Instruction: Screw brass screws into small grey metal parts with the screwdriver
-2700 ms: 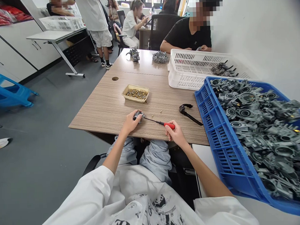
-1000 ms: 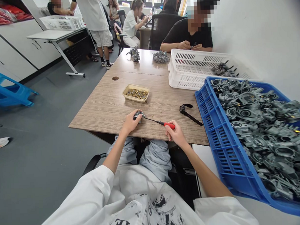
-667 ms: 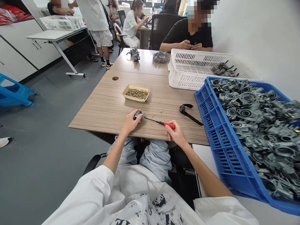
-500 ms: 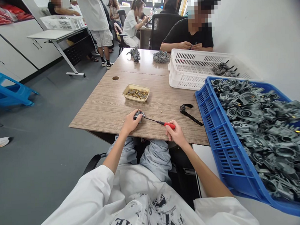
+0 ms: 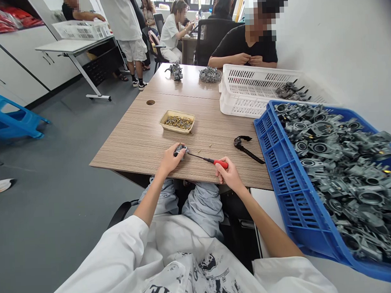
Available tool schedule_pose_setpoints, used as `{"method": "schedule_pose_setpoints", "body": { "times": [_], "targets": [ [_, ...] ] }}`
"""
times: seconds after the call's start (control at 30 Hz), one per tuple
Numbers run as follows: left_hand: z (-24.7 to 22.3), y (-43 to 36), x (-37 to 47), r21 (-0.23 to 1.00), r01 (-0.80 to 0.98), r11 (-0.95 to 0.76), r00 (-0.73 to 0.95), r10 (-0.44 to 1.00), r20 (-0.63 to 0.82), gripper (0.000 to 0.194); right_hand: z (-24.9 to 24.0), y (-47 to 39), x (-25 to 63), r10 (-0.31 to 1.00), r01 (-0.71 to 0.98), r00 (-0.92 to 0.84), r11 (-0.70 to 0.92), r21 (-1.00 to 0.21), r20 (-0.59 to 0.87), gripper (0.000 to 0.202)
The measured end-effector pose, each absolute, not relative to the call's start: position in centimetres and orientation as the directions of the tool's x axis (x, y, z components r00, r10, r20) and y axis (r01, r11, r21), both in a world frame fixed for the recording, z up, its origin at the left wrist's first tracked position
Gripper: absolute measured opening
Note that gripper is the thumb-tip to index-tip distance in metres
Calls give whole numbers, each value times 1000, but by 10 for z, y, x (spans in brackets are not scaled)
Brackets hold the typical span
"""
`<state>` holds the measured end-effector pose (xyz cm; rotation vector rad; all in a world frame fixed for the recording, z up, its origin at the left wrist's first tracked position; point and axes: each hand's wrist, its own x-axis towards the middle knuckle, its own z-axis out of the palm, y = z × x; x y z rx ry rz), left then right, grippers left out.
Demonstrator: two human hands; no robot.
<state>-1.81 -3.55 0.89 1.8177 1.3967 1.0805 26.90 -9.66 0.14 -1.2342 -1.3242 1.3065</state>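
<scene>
Near the front of the wooden table [image 5: 134, 136], my left hand [image 5: 170, 159] is closed around a small grey metal casting [image 5: 182, 152] that looks like a carburetor body. My right hand [image 5: 227, 171] grips the red handle of a screwdriver [image 5: 221, 163]. Its thin dark shaft points left, and the tip meets the right side of the casting; the exact contact spot is too small to make out. Two small brass pieces [image 5: 210, 145] lie on the tabletop just beyond the shaft. Farther back sits a cream tray [image 5: 164, 124] filled with small brass parts.
At right, a blue crate [image 5: 282, 194] is heaped with grey castings. Behind it stands a white basket [image 5: 235, 106] holding a few parts. A black wristwatch [image 5: 247, 148] lies beside the crate. Toward the far edge are a metal assembly [image 5: 176, 71] and a pile of small parts [image 5: 209, 74]. A co-worker sits opposite.
</scene>
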Motion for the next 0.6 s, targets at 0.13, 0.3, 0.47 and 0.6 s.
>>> {"method": "schedule_pose_setpoints", "body": {
  "times": [0.13,0.3,0.47,0.6],
  "targets": [
    [9,-35,-18,835,478,-273,118,962,247,39,0,-97,270,991,69,-125,-45,-997,-53,42],
    [9,-35,-18,825,490,-281,121,959,255,39,1,-97,269,990,60,-132,-38,-997,-45,42],
    [9,-35,-18,828,486,-280,118,960,255,39,2,-97,269,991,68,-125,-41,-997,-49,43],
    [9,-35,-18,829,488,-272,120,962,245,39,3,-97,268,991,71,-123,-46,-996,-54,43]
  ]
}}
